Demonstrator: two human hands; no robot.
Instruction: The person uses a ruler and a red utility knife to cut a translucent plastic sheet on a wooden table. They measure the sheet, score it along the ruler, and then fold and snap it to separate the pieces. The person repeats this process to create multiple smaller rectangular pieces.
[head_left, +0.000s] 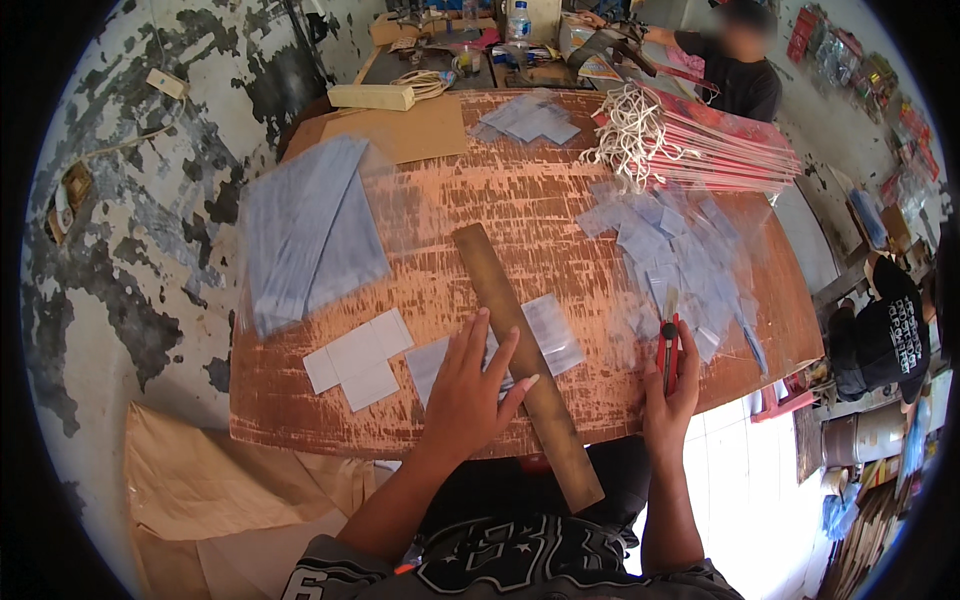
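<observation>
My left hand (478, 385) lies flat with fingers spread, touching a long brownish flat ruler (530, 370) and a translucent plastic sheet (553, 336). The ruler slants across the sheet, its near end reaching past the table edge. A utility knife (669, 358) with a red and black handle is gripped in my right hand (672, 398), its blade pointing away from me. Just beyond that blade spreads a loose heap of cut plastic pieces (665, 245). White card pieces (358, 360) lie left of my left hand.
Long plastic sheets (315, 230) are stacked on the worn wooden table (430, 215) at left. Behind are brown cardboard (410, 130), a power strip (372, 97) and smaller plastic pieces (530, 118). Red bags with white cords (700, 140) sit far right. Two other people are nearby.
</observation>
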